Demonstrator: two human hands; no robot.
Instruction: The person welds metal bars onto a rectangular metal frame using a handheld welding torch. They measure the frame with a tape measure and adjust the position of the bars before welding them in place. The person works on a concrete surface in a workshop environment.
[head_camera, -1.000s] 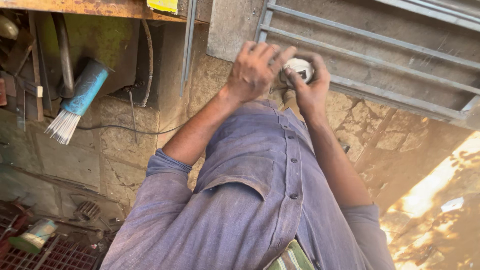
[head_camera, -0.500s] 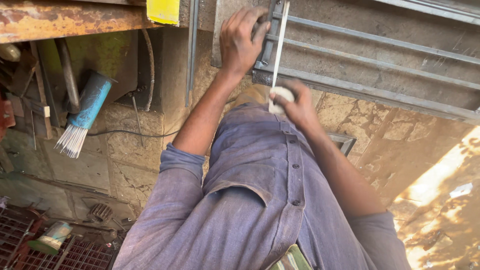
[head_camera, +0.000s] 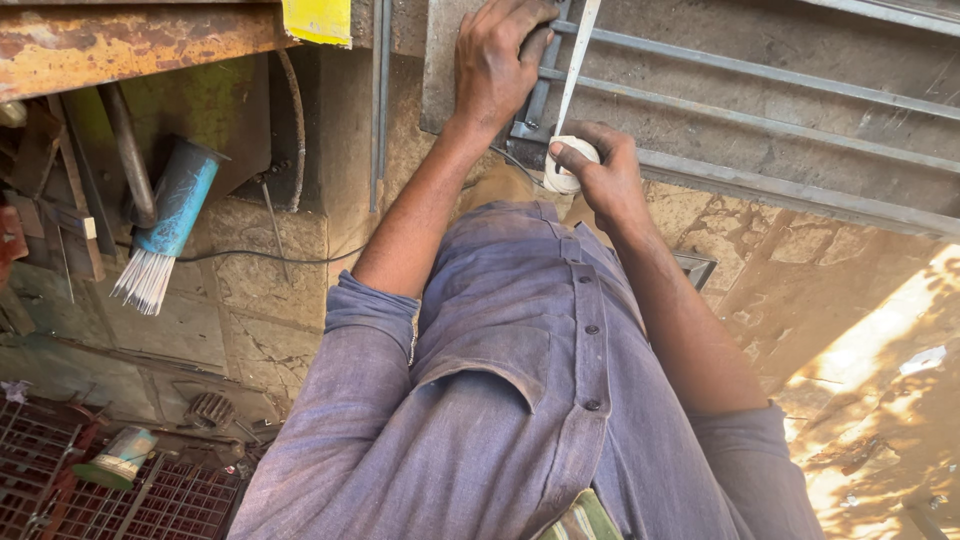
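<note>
The person's left hand (head_camera: 497, 62) is pressed on the metal frame (head_camera: 760, 180), its fingers curled together over the near end of a grey bar and over the tip of a white measuring tape blade (head_camera: 577, 65). The right hand (head_camera: 605, 175) holds the round white tape measure case (head_camera: 568, 165) just below; its fingers are clamped around the case, with the thumb lying across its top. The blade runs straight from the case up past the left hand, crossing the bars of the frame. The frame is a set of parallel grey bars that slant across the upper right, lying over a rough stone floor (head_camera: 800, 290) with a bright patch of sunlight at the lower right.

To the left, under a rusty steel beam (head_camera: 130, 40) with a yellow tag (head_camera: 316, 20), a blue tube of welding rods (head_camera: 172, 222) leans downward, its grey rod ends fanned out. A red wire grate (head_camera: 60, 480) sits at the lower left corner. The person's blue button shirt (head_camera: 500, 400) fills the lower middle.
</note>
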